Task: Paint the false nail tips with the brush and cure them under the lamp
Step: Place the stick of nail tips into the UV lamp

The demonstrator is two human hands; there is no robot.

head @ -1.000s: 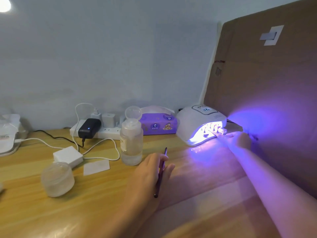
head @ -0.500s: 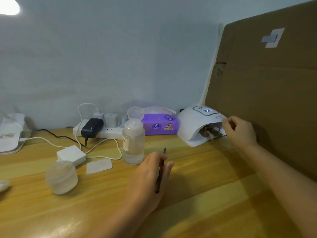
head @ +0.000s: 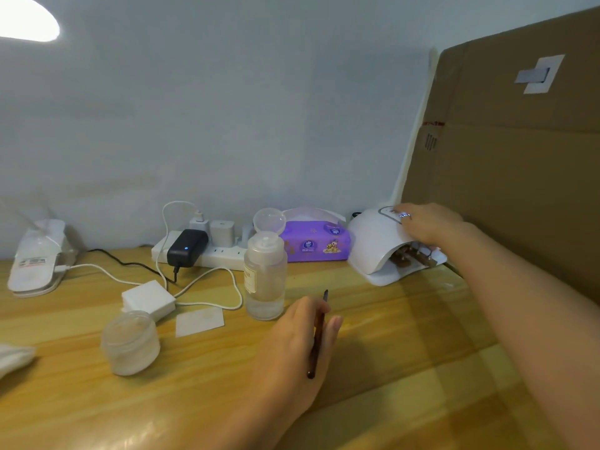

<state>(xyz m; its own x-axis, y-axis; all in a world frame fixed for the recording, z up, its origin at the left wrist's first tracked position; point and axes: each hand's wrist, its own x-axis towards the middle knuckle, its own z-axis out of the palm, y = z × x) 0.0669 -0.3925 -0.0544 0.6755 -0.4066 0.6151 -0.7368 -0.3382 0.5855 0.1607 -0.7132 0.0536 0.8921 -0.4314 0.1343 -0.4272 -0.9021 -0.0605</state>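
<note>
- The right hand [head: 425, 222] lies on top of the white curing lamp [head: 376, 248] at the far right of the wooden bench [head: 406, 336], fingers stretched flat over the lit panel on its crown; it grips nothing.
- No glow comes from the lamp's mouth. Inside it, the false nail tips [head: 410, 256] stand on small holders; their colour is too small to tell.
- The left hand [head: 292, 345] rests on the bench in front of the camera, well apart from the lamp, with fingers curled round a thin dark brush [head: 319, 332].
- The brush's tip points away toward the wall, its handle end sticking out below the palm.
- A clear bottle [head: 265, 277] with its cap flipped open stands just left of the left hand.
- A frosted jar [head: 130, 342], a stack of white pads [head: 148, 299] and one loose pad [head: 199, 321] sit further left.
- A power strip [head: 207, 251] with plugs and a purple tissue pack [head: 315, 243] line the wall.
- A cardboard sheet [head: 519, 157] leans behind the lamp.
</note>
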